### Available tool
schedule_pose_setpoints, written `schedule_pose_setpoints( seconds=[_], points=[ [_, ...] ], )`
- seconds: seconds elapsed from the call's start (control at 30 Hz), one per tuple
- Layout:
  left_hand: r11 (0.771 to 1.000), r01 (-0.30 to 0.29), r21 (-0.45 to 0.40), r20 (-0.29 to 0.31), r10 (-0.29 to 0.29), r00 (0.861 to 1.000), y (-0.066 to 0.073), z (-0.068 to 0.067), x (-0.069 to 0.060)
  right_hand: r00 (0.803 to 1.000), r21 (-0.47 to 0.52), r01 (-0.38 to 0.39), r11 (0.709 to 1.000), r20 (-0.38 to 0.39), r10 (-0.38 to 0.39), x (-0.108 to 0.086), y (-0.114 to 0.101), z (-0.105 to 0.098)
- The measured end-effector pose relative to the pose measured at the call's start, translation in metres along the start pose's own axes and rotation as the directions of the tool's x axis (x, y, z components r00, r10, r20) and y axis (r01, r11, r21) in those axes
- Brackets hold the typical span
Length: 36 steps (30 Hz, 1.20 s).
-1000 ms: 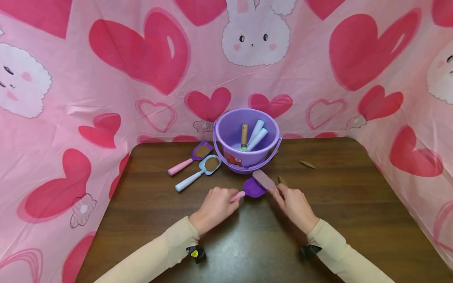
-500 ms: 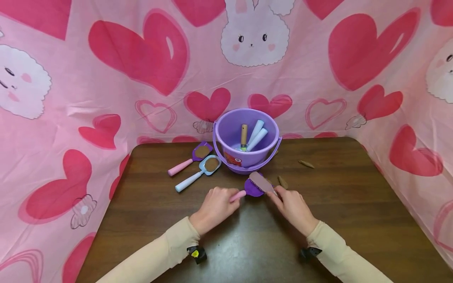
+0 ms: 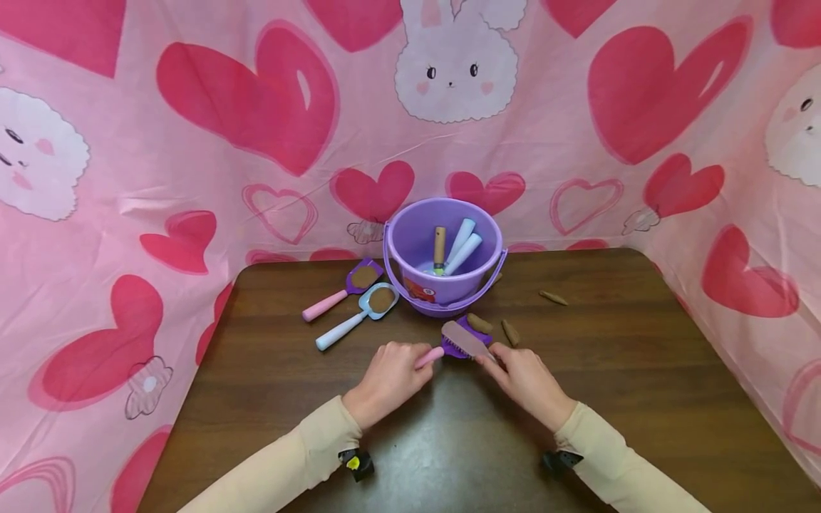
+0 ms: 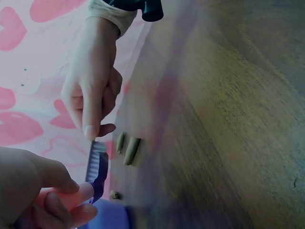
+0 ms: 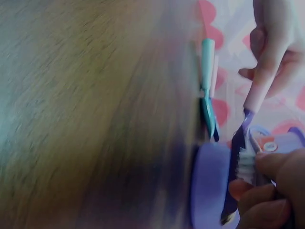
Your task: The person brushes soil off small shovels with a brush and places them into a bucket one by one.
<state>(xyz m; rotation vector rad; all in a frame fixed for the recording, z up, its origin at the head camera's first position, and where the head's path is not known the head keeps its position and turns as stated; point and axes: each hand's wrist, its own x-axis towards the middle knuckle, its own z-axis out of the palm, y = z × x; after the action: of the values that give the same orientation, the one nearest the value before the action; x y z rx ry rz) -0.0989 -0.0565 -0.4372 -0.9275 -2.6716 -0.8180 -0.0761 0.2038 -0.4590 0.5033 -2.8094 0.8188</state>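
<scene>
Above the table [image 3: 462, 442], the left hand [image 3: 389, 381] grips a purple scoop [image 5: 234, 167] by its pink handle [image 3: 430, 357]; the right hand [image 3: 531, 385] pinches a pink brush [image 3: 463, 338], bristles against the blade. The brush has shifted nearer the person, baring a brown piece [image 3: 479, 323] at the scoop's far edge; the stroke seems under way. Beyond stands a bucket [image 3: 410, 253].

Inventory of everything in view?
Bucket: 1, purple, far centre
Tool handles: 3, two blue, one tan, in bucket
Table shovel: 1, purple-pink, bucket's left
Scoop: 1, blue, beside that shovel
Fillings: 2, brown, table shovel, scoop
Held shovel: 1, purple-pink, centre
Brush: 1, pink, over held shovel
Oblong pieces: 4+, brown, centre to right
Table: 1, brown, underneath
Backdrop: 1, pink, around table
Wrist devices: 2, black, cuffs
Sleeves: 2, cream, forearms
Left hand: 1, on held shovel
Right hand: 1, on brush
</scene>
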Motion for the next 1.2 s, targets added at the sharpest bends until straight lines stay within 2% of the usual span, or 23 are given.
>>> schedule_pose_setpoints(
  seconds=[0.17,0.33,0.53,0.63,0.87,1.0,1.2],
  points=[
    [1.0,0.01,-0.023,0.01,-0.01,1.0,-0.001,-0.001,-0.002,0.997,-0.053,-0.059,0.997,-0.06,0.056,0.0,0.008,-0.002],
    [0.999,0.017,-0.029,0.04,-0.015,0.999,-0.001,-0.001,-0.004,0.991,-0.054,-0.106,0.993,-0.086,0.101,-0.001,0.01,-0.007],
    [1.0,0.003,-0.01,0.016,-0.003,1.0,-0.001,0.001,-0.005,0.999,-0.019,0.022,1.0,-0.025,-0.022,-0.002,0.004,-0.001],
    [1.0,-0.002,-0.008,-0.001,0.002,1.0,-0.001,0.001,-0.005,0.999,-0.023,0.031,0.999,-0.007,-0.031,-0.002,0.003,0.001],
    [1.0,0.007,-0.022,-0.001,-0.007,1.0,-0.001,0.0,-0.006,0.995,-0.066,-0.071,0.995,-0.071,0.067,-0.001,0.011,-0.004],
    [0.999,0.008,-0.031,0.003,-0.008,1.0,-0.002,0.0,-0.006,0.984,-0.071,-0.146,0.987,-0.112,0.138,-0.002,0.017,-0.007],
    [0.999,-0.014,-0.03,-0.021,0.013,1.0,0.0,-0.002,-0.007,0.969,-0.078,-0.226,0.971,-0.124,0.216,-0.004,0.02,-0.014]
  ],
)
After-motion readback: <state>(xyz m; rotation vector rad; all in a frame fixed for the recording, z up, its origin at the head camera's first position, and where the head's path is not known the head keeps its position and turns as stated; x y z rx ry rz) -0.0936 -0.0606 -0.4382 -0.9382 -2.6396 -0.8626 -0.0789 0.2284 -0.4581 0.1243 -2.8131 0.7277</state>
